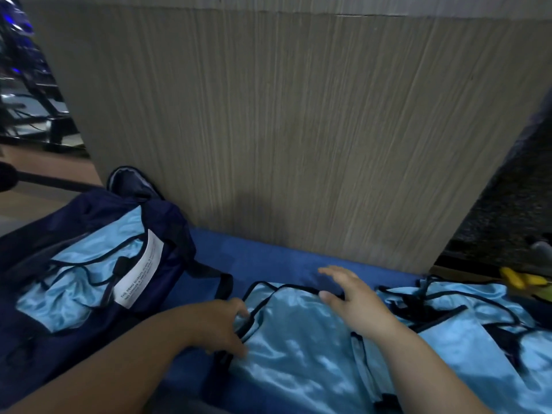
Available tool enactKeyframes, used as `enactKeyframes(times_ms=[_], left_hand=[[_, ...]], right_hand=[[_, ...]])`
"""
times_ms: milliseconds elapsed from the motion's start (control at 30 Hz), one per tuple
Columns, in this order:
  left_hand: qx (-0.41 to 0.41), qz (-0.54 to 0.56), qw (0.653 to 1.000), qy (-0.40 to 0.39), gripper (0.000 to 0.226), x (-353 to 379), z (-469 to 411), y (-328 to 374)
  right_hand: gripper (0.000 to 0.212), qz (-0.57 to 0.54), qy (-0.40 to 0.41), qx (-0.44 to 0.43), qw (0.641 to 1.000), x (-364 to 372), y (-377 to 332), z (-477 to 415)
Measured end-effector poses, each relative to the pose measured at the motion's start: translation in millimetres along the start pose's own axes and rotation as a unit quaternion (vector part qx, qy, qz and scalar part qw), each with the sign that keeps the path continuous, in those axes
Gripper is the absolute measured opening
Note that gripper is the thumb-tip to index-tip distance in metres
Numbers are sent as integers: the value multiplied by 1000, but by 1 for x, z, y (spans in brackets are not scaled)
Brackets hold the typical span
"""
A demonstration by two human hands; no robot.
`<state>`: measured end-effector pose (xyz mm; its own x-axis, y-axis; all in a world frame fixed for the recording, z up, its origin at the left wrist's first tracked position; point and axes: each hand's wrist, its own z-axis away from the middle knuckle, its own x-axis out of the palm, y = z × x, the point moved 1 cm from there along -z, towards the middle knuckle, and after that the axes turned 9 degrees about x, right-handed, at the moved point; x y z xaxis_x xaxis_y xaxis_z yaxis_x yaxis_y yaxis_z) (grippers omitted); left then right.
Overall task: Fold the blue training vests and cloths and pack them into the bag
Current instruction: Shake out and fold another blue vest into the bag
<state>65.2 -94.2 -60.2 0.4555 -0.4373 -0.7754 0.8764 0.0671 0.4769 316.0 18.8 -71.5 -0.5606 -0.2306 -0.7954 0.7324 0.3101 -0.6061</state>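
Observation:
A light blue satin vest (298, 348) with black trim lies flat on the blue surface in front of me. My left hand (221, 327) grips its left edge at the black trim. My right hand (355, 300) hovers over the vest's top edge, fingers spread and straight, holding nothing. A dark navy bag (89, 264) stands open at the left with light blue cloth (77, 282) inside and a white label (140, 270) on it. More blue vests (478, 333) lie in a loose heap at the right.
A tall beige panel (298, 130) rises right behind the blue surface (254, 258). A yellow object (519, 279) lies at the far right edge. Dark gym equipment (27, 94) stands on the floor at the far left.

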Motion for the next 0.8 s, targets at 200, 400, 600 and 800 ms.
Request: enactKeyframes(times_ms=[200, 400, 600, 800], left_hand=[[52, -94, 977, 181, 59, 18, -14, 36], [204, -128, 964, 117, 70, 61, -49, 66], [93, -180, 979, 19, 77, 70, -58, 72], [145, -130, 969, 154, 46, 77, -68, 126]], right_hand=[[26, -6, 71, 58, 996, -42, 21, 23], [10, 41, 99, 169, 980, -76, 53, 49], [11, 73, 133, 272, 950, -116, 84, 89], [24, 90, 123, 349, 925, -127, 111, 116]])
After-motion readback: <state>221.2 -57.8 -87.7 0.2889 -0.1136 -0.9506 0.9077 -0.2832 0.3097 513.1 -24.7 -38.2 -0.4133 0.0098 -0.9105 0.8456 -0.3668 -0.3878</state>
